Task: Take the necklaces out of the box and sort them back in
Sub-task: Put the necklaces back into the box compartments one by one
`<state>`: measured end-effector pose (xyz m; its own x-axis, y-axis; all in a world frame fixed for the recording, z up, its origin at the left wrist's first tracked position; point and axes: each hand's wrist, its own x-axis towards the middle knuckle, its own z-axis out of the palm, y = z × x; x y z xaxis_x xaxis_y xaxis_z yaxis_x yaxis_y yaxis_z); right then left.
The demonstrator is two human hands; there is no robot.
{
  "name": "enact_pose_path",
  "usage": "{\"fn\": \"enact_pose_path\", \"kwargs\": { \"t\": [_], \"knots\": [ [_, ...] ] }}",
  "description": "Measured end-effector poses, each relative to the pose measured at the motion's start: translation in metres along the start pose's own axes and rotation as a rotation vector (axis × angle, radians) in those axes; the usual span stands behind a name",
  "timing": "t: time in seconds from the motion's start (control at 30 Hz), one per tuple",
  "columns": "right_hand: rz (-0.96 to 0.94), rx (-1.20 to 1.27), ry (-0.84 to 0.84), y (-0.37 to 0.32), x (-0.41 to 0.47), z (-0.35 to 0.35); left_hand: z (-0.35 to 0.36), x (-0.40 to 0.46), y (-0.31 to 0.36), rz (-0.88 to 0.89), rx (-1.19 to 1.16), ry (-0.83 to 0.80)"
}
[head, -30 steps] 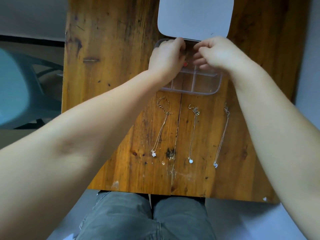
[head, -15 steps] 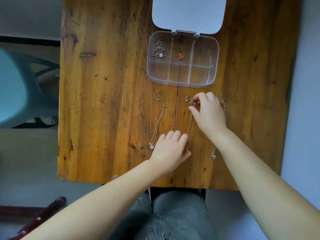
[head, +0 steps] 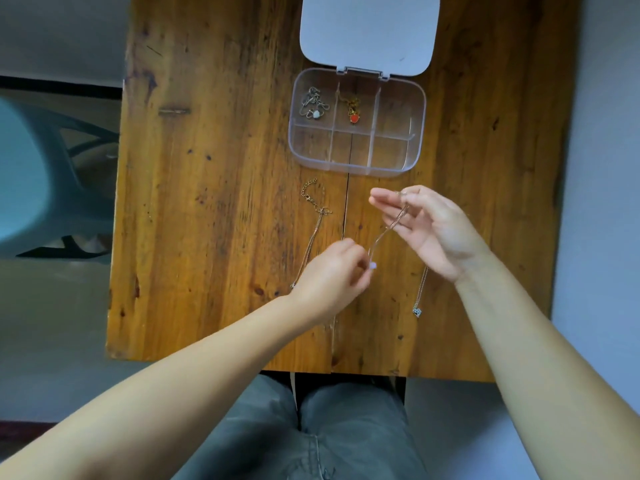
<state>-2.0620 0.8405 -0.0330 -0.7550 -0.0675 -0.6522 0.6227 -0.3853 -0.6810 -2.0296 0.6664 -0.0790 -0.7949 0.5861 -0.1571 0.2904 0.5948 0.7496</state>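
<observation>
A clear six-compartment box (head: 417,109) lies open at the table's far middle, its white lid (head: 367,29) flat behind it. A silver necklace (head: 313,105) fills the far left compartment, a gold one with a red pendant (head: 353,110) the far middle. My right hand (head: 426,230) pinches the clasp end of the middle necklace (head: 384,230), and my left hand (head: 332,275) holds its pale pendant end, so the chain hangs between them above the table. A left necklace (head: 317,209) and a right necklace (head: 419,299) lie on the wood.
The wooden table (head: 214,202) has a dark seam down its middle. A teal chair (head: 38,181) stands left of it. My knees in grey trousers (head: 329,434) sit under the near edge.
Both hands came back from the box to the middle necklace, gripped its two ends, and have lifted it off the table.
</observation>
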Motion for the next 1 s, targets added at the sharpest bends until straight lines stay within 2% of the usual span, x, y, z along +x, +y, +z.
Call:
{"fn": "enact_pose_path", "kwargs": {
  "t": [0.07, 0.13, 0.23, 0.33, 0.5, 0.6, 0.7, 0.87, 1.0],
  "knots": [
    [-0.009, 0.158, -0.049, -0.016, 0.0, 0.009, -0.024, 0.011, 0.003, -0.086, -0.136, 0.187],
    [-0.042, 0.171, -0.027, -0.031, 0.007, 0.024, -0.052, 0.025, 0.002, -0.147, -0.196, 0.336],
    [-0.105, 0.155, 0.021, -0.05, 0.031, 0.052, -0.089, 0.053, -0.01, -0.193, -0.178, 0.441],
    [-0.157, 0.08, 0.052, -0.06, 0.057, 0.079, -0.113, 0.078, -0.029, -0.217, -0.049, 0.487],
    [-0.162, -0.375, 0.201, -0.042, 0.089, 0.095, -0.115, 0.098, -0.055, -0.254, 0.282, 0.338],
    [-0.16, -0.659, 0.236, -0.028, 0.095, 0.095, -0.111, 0.1, -0.058, -0.24, 0.438, 0.266],
    [-0.196, -0.766, 0.261, -0.029, 0.09, 0.09, -0.114, 0.099, -0.054, -0.178, 0.517, 0.259],
    [-0.257, -0.691, 0.44, -0.045, 0.049, 0.032, -0.103, 0.078, -0.023, -0.003, 0.407, 0.226],
    [-0.131, -0.846, 0.622, -0.029, 0.009, -0.044, -0.038, 0.049, 0.023, 0.146, 0.287, -0.058]
  ]
}}
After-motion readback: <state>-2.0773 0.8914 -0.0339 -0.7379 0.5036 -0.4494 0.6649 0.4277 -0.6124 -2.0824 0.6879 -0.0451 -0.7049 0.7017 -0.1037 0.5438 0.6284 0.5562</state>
